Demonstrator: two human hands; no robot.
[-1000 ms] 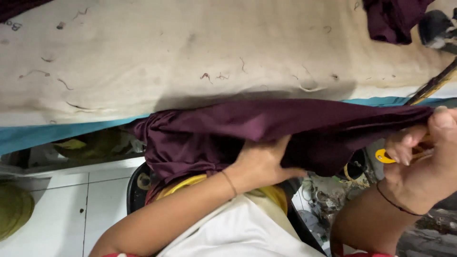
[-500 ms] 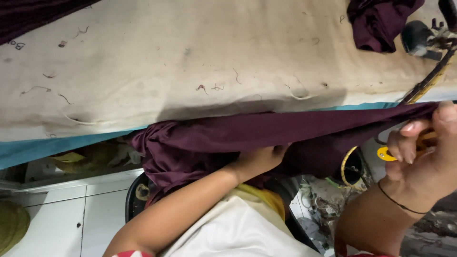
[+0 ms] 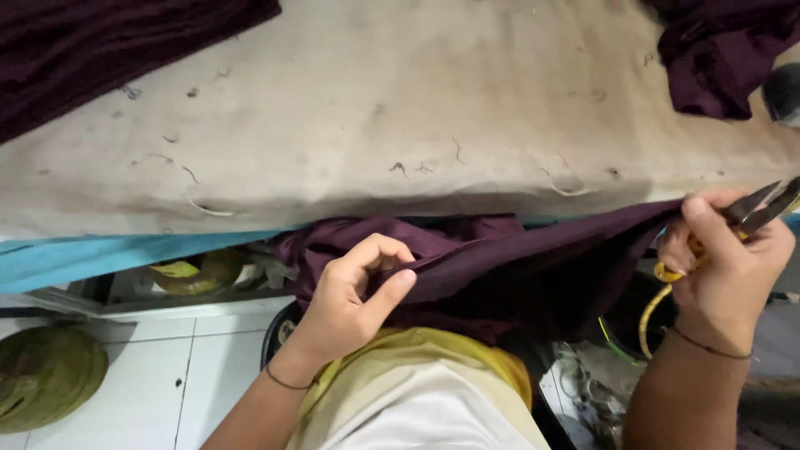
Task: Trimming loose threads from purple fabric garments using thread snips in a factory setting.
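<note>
Dark maroon cloth (image 3: 517, 267), creased, stretched taut below table edge; yellow-handled scissors (image 3: 750, 212), blades shut, angled up-right.

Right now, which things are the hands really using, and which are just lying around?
In use:
- left hand pinching the maroon cloth
- right hand gripping the same cloth plus yellow-handled snips

Lying about:
- dark cloth pile far left on the beige table
- another cloth heap far right
- loose thread scraps
- green round thing on the floor

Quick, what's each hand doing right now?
Left hand: closed, pinching the maroon fabric.
Right hand: closed on the fabric edge and snips.
</note>
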